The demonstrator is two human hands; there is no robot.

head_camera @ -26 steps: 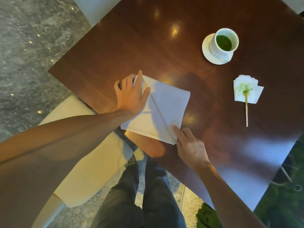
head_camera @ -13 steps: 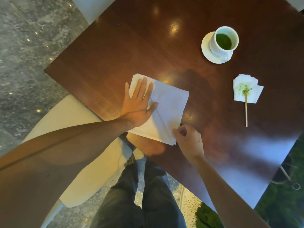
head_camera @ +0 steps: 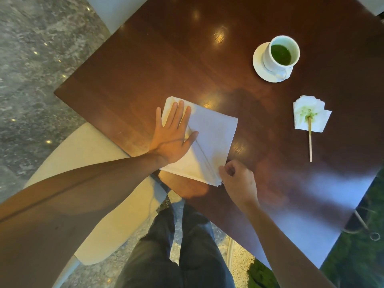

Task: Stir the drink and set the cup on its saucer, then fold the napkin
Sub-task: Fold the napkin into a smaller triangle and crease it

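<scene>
A white napkin (head_camera: 212, 140) lies folded with a diagonal crease on the dark wooden table (head_camera: 166, 59), near its front corner. My left hand (head_camera: 172, 134) rests flat on the napkin's left half, fingers spread. My right hand (head_camera: 239, 181) pinches the napkin's near right corner between thumb and fingers. At the far right a white cup (head_camera: 280, 55) of green drink stands on its white saucer (head_camera: 258, 67).
A wooden stir stick (head_camera: 310, 140) lies with its tip on a small green-stained tissue (head_camera: 309, 113) at the right. A cream chair seat (head_camera: 99, 163) and my dark-trousered legs (head_camera: 176, 256) are below the table's front edge.
My left hand slid forward and flattened on the napkin. My right hand curled from flat fingers into a pinch at the near right corner.
</scene>
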